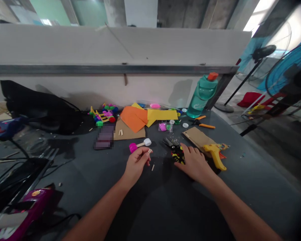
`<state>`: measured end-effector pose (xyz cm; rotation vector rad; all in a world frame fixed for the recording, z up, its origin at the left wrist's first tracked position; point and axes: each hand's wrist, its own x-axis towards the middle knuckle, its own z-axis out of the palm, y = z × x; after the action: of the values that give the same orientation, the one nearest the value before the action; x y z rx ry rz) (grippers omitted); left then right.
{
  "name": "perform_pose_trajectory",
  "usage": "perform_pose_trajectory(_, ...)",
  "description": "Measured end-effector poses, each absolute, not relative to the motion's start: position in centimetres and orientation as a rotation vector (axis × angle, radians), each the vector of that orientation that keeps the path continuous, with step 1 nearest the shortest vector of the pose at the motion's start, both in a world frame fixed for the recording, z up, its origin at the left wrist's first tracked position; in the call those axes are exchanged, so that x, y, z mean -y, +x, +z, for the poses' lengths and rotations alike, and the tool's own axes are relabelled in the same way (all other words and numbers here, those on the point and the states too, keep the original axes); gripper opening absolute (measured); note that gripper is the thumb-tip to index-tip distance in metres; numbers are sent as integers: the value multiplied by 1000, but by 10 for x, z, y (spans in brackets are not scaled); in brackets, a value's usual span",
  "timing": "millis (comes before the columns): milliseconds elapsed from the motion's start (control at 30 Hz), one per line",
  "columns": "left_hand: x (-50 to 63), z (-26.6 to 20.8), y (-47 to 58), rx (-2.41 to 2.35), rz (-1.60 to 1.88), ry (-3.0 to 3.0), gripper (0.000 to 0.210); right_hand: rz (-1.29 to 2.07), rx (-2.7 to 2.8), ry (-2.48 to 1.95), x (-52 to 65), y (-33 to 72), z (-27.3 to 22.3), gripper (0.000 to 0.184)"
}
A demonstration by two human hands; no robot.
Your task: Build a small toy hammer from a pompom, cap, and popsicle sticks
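"Pinching what, in the left grip (137,161)?"

"Holding a short wooden piece (149,151) just above the dark surface (90,177): probably light, stiff, easily splintered, best held by its sides."

"And with the right grip (194,162)?"

"Covering part of the pliers (175,148), near the yellow glue gun (217,156); likely heavier, best taken by the handles (180,160). Whether firmly clasped, impossible to tell."

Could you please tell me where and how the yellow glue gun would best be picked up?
I would take the yellow glue gun by its handle, coming from the near right side. It appears to lie on its side, with the handle angled toward the person and uncovered, while the right hand is to its left.
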<state>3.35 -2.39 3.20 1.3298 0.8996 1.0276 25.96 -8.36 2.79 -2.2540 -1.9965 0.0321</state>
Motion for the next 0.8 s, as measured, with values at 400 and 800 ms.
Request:
perform_pose_trajectory(400, 26, 31, 31, -849, 1042, 1137, 21, 246, 1854, -1834, 109, 229, 51, 60)
perform_pose_trajectory(800, 32, 38, 27, -702, 1050, 1202, 26, 662, 1917, -1666, 116, 207, 51, 44)
